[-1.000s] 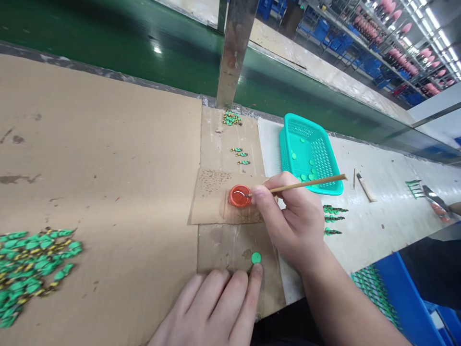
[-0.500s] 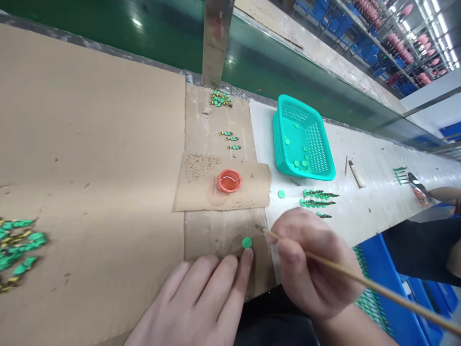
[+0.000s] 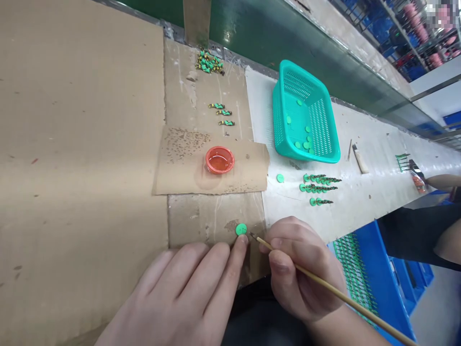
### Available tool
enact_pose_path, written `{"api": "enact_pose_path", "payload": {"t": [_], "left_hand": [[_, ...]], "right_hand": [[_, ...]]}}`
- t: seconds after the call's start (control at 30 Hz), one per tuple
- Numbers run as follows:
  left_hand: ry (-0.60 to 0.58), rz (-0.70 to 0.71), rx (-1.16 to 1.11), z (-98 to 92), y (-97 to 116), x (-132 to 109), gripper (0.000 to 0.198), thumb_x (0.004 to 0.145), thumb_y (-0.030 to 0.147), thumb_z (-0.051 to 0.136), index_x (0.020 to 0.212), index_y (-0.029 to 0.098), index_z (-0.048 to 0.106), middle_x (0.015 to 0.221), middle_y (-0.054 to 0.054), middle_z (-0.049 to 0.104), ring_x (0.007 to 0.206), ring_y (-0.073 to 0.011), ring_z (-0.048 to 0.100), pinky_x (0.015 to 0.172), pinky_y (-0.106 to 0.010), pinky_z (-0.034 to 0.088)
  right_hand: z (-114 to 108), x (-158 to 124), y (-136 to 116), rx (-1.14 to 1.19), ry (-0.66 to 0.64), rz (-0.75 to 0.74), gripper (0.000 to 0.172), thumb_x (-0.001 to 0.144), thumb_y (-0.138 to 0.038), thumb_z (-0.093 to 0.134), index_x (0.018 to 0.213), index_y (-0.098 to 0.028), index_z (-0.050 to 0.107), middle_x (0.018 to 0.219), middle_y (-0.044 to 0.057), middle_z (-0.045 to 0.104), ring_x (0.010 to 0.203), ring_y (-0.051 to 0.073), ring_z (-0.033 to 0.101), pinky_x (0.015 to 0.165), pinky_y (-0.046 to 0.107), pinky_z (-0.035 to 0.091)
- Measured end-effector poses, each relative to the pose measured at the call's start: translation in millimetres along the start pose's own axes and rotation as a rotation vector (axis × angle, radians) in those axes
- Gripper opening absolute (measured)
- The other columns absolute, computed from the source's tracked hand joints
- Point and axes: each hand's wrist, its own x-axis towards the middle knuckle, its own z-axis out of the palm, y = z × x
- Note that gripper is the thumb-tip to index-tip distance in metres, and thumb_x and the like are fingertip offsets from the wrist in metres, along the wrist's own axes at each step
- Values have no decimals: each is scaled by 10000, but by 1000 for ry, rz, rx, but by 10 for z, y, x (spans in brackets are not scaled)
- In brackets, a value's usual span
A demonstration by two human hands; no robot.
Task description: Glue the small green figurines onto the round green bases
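A small round green disc (image 3: 241, 229) lies on the brown cardboard in front of me. My left hand (image 3: 194, 283) rests palm down with fingers stretched out, its index fingertip touching the disc's near edge. Pinched in my right hand (image 3: 306, 269) is a thin paintbrush (image 3: 324, 284) with a wooden handle. Its dark tip points left, just right of the disc and apart from it. A red cup (image 3: 220, 160) of reddish-amber liquid stands on a loose cardboard piece (image 3: 187, 180) beyond my hands. Another green disc (image 3: 280, 178) lies on the white sheet.
A turquoise basket (image 3: 277, 115) holds several green discs. Rows of green-and-brown pieces (image 3: 320, 181) lie near it, and three small pieces plus a pile (image 3: 209, 62) sit farther back. At right are a blue bin (image 3: 387, 274) and another person's hand (image 3: 442, 181).
The brush tip has come down and left, closer to the disc. My left index finger stays on the disc's edge. The camera view has shifted slightly.
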Motion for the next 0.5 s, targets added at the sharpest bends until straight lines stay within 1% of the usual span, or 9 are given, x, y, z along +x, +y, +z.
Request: {"api": "enact_pose_path", "payload": {"t": [0.1, 0.17, 0.37, 0.5], "left_hand": [[25, 20, 14, -20, 8, 42, 565, 1159, 167, 572, 1723, 146, 598, 1178, -111, 788, 1095, -286, 666, 941, -473, 474], [17, 49, 19, -41, 10, 65, 540, 1159, 157, 562, 1694, 111, 616, 1175, -117, 783, 1104, -296, 661, 923, -477, 463], [11, 30, 8, -70, 13, 93, 518, 1140, 139, 541, 1643, 114, 664, 1184, -114, 783, 1089, -286, 676, 897, -469, 482], [19, 53, 10, -63, 14, 108, 486, 1141, 143, 553, 1605, 103, 691, 1157, -113, 782, 1089, -289, 671, 886, -470, 474]], "right_hand": [[17, 7, -2, 10, 7, 14, 179, 1115, -54, 614, 1221, -158, 714, 861, 59, 748, 676, 186, 709, 597, 336, 667], [37, -1, -2, 14, 26, 18, 190, 1111, -45, 615, 1225, -153, 722, 857, 55, 743, 674, 188, 707, 586, 336, 663], [77, -39, -1, 19, 56, 48, 165, 1129, -66, 618, 1217, -161, 720, 852, 52, 736, 679, 190, 687, 586, 353, 646], [75, -28, -3, 20, 47, 46, 186, 1118, -50, 620, 1224, -163, 722, 841, 50, 732, 673, 191, 688, 581, 350, 646]]}}
